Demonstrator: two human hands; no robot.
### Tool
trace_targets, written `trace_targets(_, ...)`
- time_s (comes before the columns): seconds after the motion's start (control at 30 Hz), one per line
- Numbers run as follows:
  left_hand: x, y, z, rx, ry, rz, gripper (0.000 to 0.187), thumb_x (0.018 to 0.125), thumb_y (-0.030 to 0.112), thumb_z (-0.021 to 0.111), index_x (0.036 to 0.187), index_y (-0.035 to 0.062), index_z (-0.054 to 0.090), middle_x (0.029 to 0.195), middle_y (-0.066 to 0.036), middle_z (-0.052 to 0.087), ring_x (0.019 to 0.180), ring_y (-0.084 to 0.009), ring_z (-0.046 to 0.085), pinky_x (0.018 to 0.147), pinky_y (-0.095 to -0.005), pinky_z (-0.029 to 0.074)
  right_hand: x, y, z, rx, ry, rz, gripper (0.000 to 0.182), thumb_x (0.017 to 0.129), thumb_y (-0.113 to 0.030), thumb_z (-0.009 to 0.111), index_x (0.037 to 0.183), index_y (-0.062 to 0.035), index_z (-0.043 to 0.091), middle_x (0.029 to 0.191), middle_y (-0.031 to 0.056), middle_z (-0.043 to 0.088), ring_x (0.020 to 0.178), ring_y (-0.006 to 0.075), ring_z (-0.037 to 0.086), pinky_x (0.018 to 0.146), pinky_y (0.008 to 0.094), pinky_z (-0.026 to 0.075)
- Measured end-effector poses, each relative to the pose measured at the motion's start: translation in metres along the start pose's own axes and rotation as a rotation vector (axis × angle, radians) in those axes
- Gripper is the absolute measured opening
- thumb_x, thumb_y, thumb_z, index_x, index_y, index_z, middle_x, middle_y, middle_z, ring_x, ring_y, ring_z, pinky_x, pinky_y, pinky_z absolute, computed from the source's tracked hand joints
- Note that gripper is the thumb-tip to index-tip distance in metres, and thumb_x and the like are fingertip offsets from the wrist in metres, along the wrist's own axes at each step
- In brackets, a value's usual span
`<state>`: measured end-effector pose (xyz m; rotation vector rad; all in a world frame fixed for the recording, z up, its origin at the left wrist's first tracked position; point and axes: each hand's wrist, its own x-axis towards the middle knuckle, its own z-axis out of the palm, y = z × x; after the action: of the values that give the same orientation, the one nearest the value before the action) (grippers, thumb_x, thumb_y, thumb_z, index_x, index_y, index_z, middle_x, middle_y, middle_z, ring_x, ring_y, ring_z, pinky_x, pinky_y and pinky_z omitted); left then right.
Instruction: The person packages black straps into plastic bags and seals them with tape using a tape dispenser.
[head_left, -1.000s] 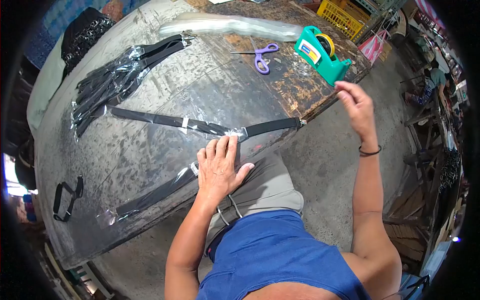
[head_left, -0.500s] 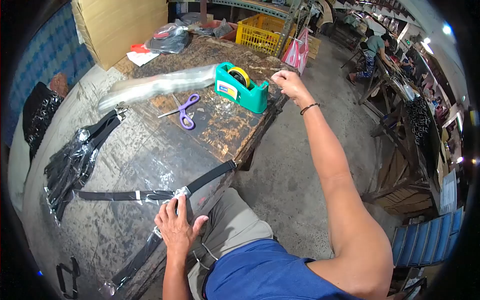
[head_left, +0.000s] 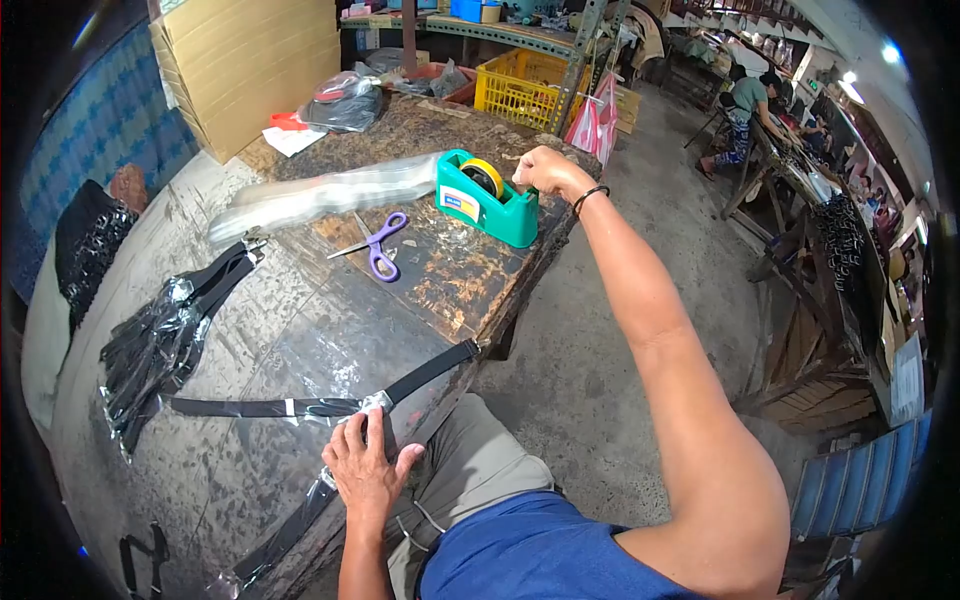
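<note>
My left hand [head_left: 368, 468] lies with its fingers spread on a black elastic strap [head_left: 428, 372] in clear plastic wrapping, near the table edge. The strap's bare end points away to the right. My right hand [head_left: 553, 172] is closed in a pinch at the cutter end of a green tape dispenser [head_left: 487, 215]. Whatever its fingertips hold is too small to make out. A yellow-rimmed tape roll [head_left: 482, 178] sits in the dispenser. Purple-handled scissors [head_left: 378, 245] lie partly spread beside it. A stack of clear plastic sleeves [head_left: 325, 190] stretches to the dispenser's left.
A bundle of wrapped black straps [head_left: 170, 330] lies on the left of the table. Another strap [head_left: 285, 530] rests along the near edge. Behind stand a cardboard box [head_left: 250, 75] and a yellow crate [head_left: 520, 90]. A co-worker [head_left: 745, 110] bends over a bench at far right.
My right hand has moved left, from beyond the dispenser to its cutter end. My left hand stays on the strap. The whole view has shifted slightly.
</note>
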<state>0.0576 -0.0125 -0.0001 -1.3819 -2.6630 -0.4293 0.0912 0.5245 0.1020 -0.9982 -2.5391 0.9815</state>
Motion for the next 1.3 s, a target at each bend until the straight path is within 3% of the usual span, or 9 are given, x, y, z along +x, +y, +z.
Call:
trace_targets(0.13, 0.000, -0.001, 0.001, -0.019, -0.001, -0.010, 0.083, 0.079, 0.059, 0.077, 0.143, 0.0109, 0.055, 0.136, -0.013, 0.052, 0.128, -0.0365, 0.046, 0.106, -0.0506, 0.034, -0.011, 0.005, -0.004, 0.010, -0.070, 0.036, 0.018, 0.089, -0.013, 0.075, 0.101, -0.0001, 0.070, 0.083, 0.0061, 0.069, 0.063, 0.0172, 0.062, 0.054, 0.0352, 0.047)
trace_targets(0.23, 0.000, 0.000, 0.000, -0.022, 0.015, -0.006, 0.081, 0.080, 0.058, 0.076, 0.143, 0.0106, 0.055, 0.136, -0.013, 0.053, 0.128, -0.0365, 0.046, 0.106, -0.0507, 0.034, -0.043, 0.001, -0.009, 0.339, -0.015, 0.186, 0.054, 0.090, -0.009, 0.075, 0.136, -0.0007, 0.048, 0.084, 0.0089, 0.066, 0.067, 0.0141, 0.062, 0.051, 0.0276, 0.046)
trace_targets(0.73, 0.000, 0.000, 0.001, -0.020, 0.026, 0.004, 0.079, 0.081, 0.056, 0.076, 0.141, 0.0083, 0.057, 0.134, -0.014, 0.053, 0.127, -0.0355, 0.046, 0.105, -0.0491, 0.034, -0.071, 0.026, 0.001, 0.577, -0.048, 0.213, 0.044, 0.097, -0.016, 0.068, 0.135, -0.0034, 0.051, 0.085, 0.0038, 0.068, 0.066, 0.0093, 0.061, 0.060, 0.0261, 0.051)
trace_targets(0.83, -0.001, -0.001, 0.001, -0.016, 0.029, 0.002, 0.079, 0.080, 0.056, 0.076, 0.140, 0.0086, 0.057, 0.135, -0.014, 0.053, 0.127, -0.0355, 0.046, 0.106, -0.0491, 0.034, -0.065, 0.030, 0.014, 0.483, 0.057, 0.100, 0.049, 0.094, -0.013, 0.069, 0.138, -0.0048, 0.050, 0.090, 0.0079, 0.073, 0.077, 0.0190, 0.070, 0.066, 0.0375, 0.057)
trace_targets(0.9, 0.001, 0.001, -0.001, -0.027, 0.022, -0.007, 0.078, 0.080, 0.055, 0.076, 0.140, 0.0087, 0.057, 0.135, -0.014, 0.053, 0.127, -0.0358, 0.046, 0.106, -0.0495, 0.034, -0.069, 0.018, 0.012, -0.158, 0.203, -0.095, 0.058, 0.090, -0.013, 0.072, 0.143, -0.0057, 0.048, 0.100, 0.0151, 0.075, 0.094, 0.0315, 0.074, 0.076, 0.0488, 0.058)
trace_targets(1.0, 0.001, 0.002, -0.004, -0.055, -0.002, -0.022, 0.078, 0.081, 0.055, 0.076, 0.140, 0.0088, 0.057, 0.135, -0.015, 0.053, 0.127, -0.0362, 0.046, 0.106, -0.0499, 0.034, -0.077, 0.021, 0.005, -0.645, 0.208, 0.059, 0.064, 0.088, -0.014, 0.071, 0.147, -0.0056, 0.046, 0.114, 0.0230, 0.072, 0.112, 0.0387, 0.069, 0.083, 0.0542, 0.055)
trace_targets(1.07, 0.002, 0.002, -0.004, -0.077, 0.022, -0.016, 0.078, 0.082, 0.057, 0.075, 0.141, 0.0091, 0.056, 0.135, -0.015, 0.053, 0.126, -0.0373, 0.047, 0.107, -0.0504, 0.034, -0.086, 0.048, 0.011, -0.441, 0.379, -0.171, 0.066, 0.089, -0.014, 0.068, 0.151, -0.0068, 0.044, 0.100, 0.0154, 0.073, 0.097, 0.0296, 0.072, 0.079, 0.0451, 0.055)
trace_targets(1.2, 0.001, -0.005, -0.003, -0.158, 0.095, -0.005, 0.089, 0.083, 0.062, 0.072, 0.147, 0.0042, 0.048, 0.133, -0.015, 0.056, 0.124, -0.0346, 0.050, 0.106, -0.0484, 0.035, -0.171, -0.005, 0.045, 0.394, 0.022, -0.168, 0.073, 0.089, -0.009, 0.067, 0.156, -0.0023, 0.038, 0.079, -0.0028, 0.054, 0.072, 0.0066, 0.051, 0.070, 0.0252, 0.047)
trace_targets(1.3, -0.005, -0.014, 0.000, -0.292, 0.166, -0.028, 0.082, 0.086, 0.056, 0.072, 0.146, 0.0042, 0.050, 0.133, -0.016, 0.056, 0.122, -0.0352, 0.051, 0.106, -0.0482, 0.035, -0.228, -0.038, 0.087, 0.425, -0.211, -0.235, 0.074, 0.091, -0.007, 0.065, 0.157, -0.0008, 0.034, 0.083, -0.0039, 0.058, 0.074, 0.0054, 0.053, 0.073, 0.0248, 0.047)
